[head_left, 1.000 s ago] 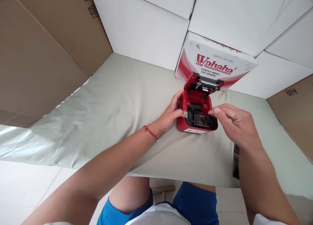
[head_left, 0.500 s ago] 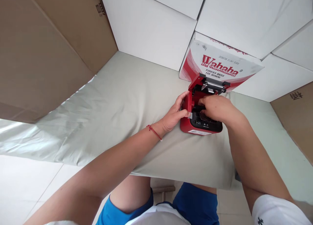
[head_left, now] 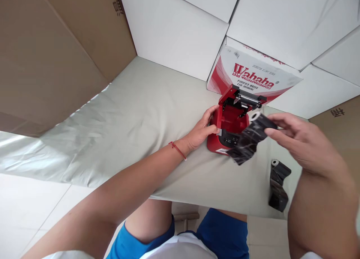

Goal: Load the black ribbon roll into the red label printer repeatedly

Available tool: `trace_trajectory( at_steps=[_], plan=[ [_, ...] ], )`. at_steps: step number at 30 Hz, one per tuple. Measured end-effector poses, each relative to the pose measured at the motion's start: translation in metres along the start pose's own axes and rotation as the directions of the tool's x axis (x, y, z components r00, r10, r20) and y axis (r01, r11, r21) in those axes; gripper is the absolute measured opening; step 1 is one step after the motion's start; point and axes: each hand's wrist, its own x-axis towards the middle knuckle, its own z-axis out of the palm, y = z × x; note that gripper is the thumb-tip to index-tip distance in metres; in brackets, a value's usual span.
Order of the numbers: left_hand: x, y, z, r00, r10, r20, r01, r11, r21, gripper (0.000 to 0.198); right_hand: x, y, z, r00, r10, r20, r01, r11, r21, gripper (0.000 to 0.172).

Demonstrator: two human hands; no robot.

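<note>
Red machine (head_left: 213,145), lid (head_left: 225,95) raised, on pale cloth (head_left: 163,116). Left hand (head_left: 201,129), half-curled, clasps machine's left side. Right hand (head_left: 299,139), nearly closed, pinches black film roll (head_left: 251,137) at machine's right. Second roll (head_left: 278,185): farther right.

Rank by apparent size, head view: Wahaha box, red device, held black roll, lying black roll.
1. Wahaha box
2. Red device
3. Held black roll, lying black roll: order unsure; the held one may be nearer the camera.
</note>
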Motion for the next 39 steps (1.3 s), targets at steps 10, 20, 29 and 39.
trace_trajectory(
  at_steps=[10, 20, 29, 39],
  plan=[
    [0.000, 0.003, 0.002, 1.000, -0.006, -0.010, 0.006, 1.000, 0.001, 0.104, -0.034, 0.099, 0.005, 0.928, 0.334, 0.165, -0.312, 0.939, -0.144, 0.084],
    [-0.001, 0.009, 0.005, 0.999, -0.022, -0.040, 0.022, 1.000, -0.018, 0.099, -0.083, 0.171, -0.028, 0.846, 0.496, -0.198, -0.534, 0.771, -0.348, 0.071],
    [-0.004, 0.009, 0.007, 0.998, -0.025, -0.059, 0.022, 0.999, -0.046, 0.097, -0.089, 0.203, -0.018, 0.937, 0.319, -0.145, -0.350, 0.825, -0.445, 0.069],
    [-0.002, 0.011, 0.007, 0.998, -0.023, -0.064, 0.020, 0.999, -0.038, 0.093, -0.075, 0.150, -0.028, 0.949, 0.311, 0.062, -0.254, 0.862, -0.438, 0.069]
  ],
)
